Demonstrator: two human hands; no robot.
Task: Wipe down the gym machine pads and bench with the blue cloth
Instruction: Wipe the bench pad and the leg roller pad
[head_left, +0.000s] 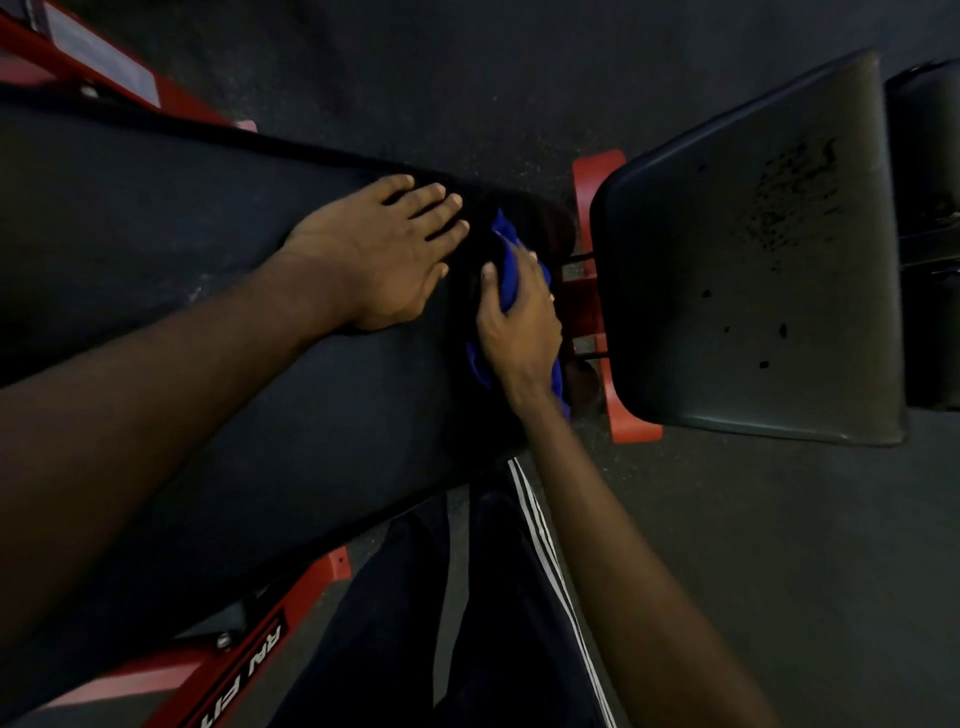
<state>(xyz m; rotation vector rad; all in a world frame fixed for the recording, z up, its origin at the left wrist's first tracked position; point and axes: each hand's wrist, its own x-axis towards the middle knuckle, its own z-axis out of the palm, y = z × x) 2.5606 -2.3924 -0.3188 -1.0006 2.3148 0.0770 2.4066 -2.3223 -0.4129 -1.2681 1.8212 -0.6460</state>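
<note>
My right hand (519, 325) bunches the blue cloth (510, 270) at the back pad (208, 234)'s end edge; my left hand (384, 254) lies flat, bracing; I should press firmly.

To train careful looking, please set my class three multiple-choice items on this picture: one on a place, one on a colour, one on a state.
1. Where is the cloth?
A. On the floor
B. At the end of the long pad
C. On the person's knee

2. What colour is the frame?
A. Red
B. Yellow
C. Green

3. How is the left hand?
A. Gripping the cloth
B. Flat on the long pad
C. In a fist, off the pad

Answers:
1 B: the right hand grips it against the pad's end.
2 A: red bars show beside the long pad.
3 B: its fingers lie straight on the pad.
</note>
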